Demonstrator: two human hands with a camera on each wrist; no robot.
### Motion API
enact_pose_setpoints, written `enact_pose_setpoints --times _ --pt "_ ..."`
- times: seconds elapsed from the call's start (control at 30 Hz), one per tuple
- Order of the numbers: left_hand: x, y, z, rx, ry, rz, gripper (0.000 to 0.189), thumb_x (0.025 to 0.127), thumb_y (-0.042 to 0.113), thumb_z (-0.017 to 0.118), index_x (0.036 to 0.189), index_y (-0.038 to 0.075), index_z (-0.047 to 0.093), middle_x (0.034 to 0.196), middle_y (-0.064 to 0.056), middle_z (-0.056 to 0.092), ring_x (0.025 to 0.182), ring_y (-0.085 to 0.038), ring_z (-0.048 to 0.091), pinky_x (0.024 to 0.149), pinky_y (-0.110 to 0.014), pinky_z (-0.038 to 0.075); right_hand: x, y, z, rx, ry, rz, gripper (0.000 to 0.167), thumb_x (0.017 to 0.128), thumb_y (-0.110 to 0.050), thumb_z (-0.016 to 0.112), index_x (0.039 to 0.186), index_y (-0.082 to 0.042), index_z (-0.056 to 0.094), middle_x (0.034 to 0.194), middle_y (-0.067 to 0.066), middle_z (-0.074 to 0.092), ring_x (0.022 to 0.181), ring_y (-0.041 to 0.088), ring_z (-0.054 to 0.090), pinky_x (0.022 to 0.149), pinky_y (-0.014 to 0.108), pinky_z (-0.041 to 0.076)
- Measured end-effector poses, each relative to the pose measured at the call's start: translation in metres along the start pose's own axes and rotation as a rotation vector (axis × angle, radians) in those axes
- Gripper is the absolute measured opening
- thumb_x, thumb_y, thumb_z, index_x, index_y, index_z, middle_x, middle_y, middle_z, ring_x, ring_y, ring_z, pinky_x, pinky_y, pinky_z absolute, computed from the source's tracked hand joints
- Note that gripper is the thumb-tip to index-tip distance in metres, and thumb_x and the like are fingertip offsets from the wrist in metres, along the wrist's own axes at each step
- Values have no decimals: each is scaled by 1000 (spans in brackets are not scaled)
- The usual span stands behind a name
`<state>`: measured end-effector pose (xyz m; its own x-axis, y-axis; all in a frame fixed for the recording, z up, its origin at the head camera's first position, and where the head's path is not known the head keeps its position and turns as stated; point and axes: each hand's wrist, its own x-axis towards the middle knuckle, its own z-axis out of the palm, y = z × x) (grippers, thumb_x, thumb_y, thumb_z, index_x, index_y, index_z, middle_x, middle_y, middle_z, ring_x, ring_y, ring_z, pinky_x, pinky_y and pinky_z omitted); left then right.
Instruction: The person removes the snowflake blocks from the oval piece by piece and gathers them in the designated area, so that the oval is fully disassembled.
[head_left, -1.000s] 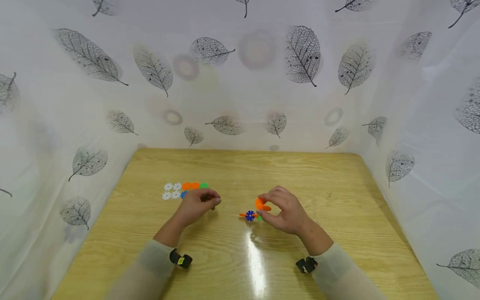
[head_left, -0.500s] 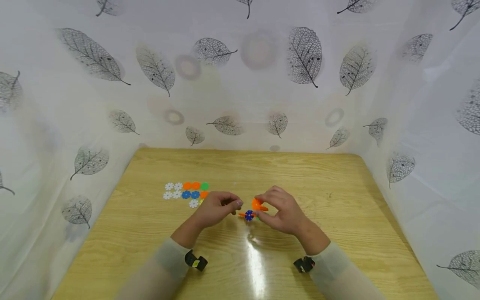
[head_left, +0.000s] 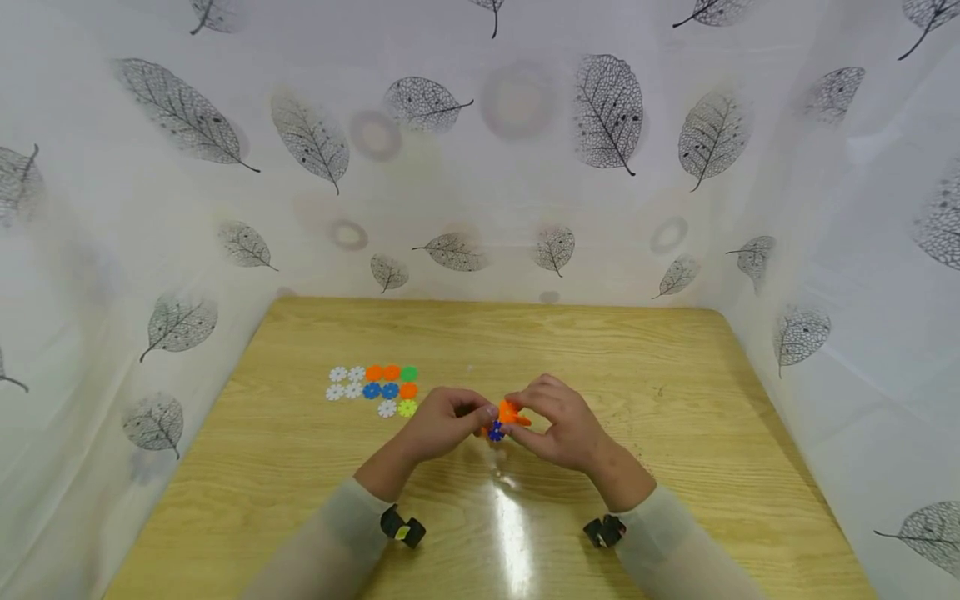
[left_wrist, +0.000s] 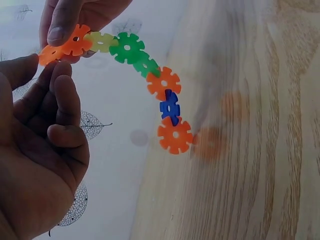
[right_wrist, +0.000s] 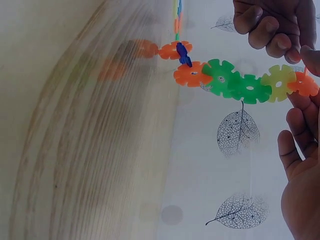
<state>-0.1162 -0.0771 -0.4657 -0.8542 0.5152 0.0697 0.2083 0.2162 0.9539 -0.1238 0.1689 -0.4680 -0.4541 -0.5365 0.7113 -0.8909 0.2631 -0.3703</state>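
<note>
A chain of notched plastic snowflake discs hangs in a curve above the table. In the left wrist view it runs from an orange disc (left_wrist: 77,39) through a yellow disc (left_wrist: 102,42), green discs (left_wrist: 127,47), another orange one and a blue disc (left_wrist: 170,108) to an orange end disc (left_wrist: 175,135). My right hand (head_left: 562,419) pinches the chain's upper orange part between thumb and fingers. My left hand (head_left: 446,423) meets it from the left, its fingertips at the edge of the outermost orange disc (left_wrist: 50,54). The fingers partly cover both upper orange discs.
Loose discs lie flat on the wooden table (head_left: 637,358) left of my hands: white (head_left: 338,374), orange (head_left: 392,372), green (head_left: 408,374), blue (head_left: 372,391) and yellow-green (head_left: 407,408). A leaf-patterned white curtain (head_left: 510,192) surrounds the back and sides.
My left hand has moved right from beside the loose discs to the chain, uncovering several of those discs. My right hand, still holding the orange part, has shifted slightly left.
</note>
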Motion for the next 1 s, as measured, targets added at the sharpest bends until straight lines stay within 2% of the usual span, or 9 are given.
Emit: enact_pose_setpoints --times 0.1,0.2,0.3,0.43,0.53,0.67,0.83,0.9,1.0 --pt "0 2 2 -12 -1 11 23 105 24 64 99 9 80 86 -12 73 76 -44 62 60 -28 50 -1 0 1 4 -3 9 35 82 -18 89 112 -5 76 99 -1 76 86 17 64 77 30 53" --pt "-1 3 3 -2 6 15 22 105 24 64 98 10 80 84 -10 72 70 -35 61 58 -27 48 -2 -1 2 5 -6 14 35 84 -21 88 113 -5 76 99 -1 76 86 18 65 77 31 54" --pt "-1 5 5 7 19 5 21 104 23 65 96 11 80 83 -7 72 69 -32 60 57 -27 47 -2 -2 2 -1 -10 22 34 87 -23 86 113 -5 77 99 -1 76 86 19 65 76 32 54" --pt "0 5 7 5 36 2 20 104 22 65 95 11 80 85 -9 73 74 -38 62 60 -28 51 -3 -3 0 -13 -18 42 34 91 -28 83 114 -5 76 100 -1 76 88 18 65 77 32 54" --pt "1 5 7 -1 48 4 20 104 22 65 95 11 79 86 -10 74 74 -32 64 63 -30 54 -3 -4 -1 -20 -22 57 35 88 -25 85 115 -6 76 101 -2 76 90 17 64 78 32 54" --pt "0 4 7 -10 64 -7 20 104 22 65 95 11 79 85 -6 73 73 -21 64 66 -33 56 -3 -5 -2 -27 -17 60 36 84 -20 88 115 -6 77 102 -2 76 91 16 64 79 32 54" --pt "0 4 6 -11 71 -26 20 104 23 65 94 12 79 85 -5 74 74 -21 65 70 -45 58 -3 -4 -1 -31 2 52 36 81 -15 90 113 -7 77 99 -1 75 90 16 63 79 32 53" --pt "0 4 5 -12 77 -28 20 104 23 65 94 11 79 85 -5 74 74 -24 65 69 -44 58 -3 -4 0 -34 10 51 37 78 -12 90 112 -7 77 97 -1 75 89 16 63 78 32 53" --pt "0 4 5 -10 86 -24 22 104 23 65 94 10 79 84 -3 73 75 -29 65 65 -35 55 -4 -3 0 -39 22 54 38 76 -9 91 111 -7 77 95 0 74 88 16 63 77 32 52"
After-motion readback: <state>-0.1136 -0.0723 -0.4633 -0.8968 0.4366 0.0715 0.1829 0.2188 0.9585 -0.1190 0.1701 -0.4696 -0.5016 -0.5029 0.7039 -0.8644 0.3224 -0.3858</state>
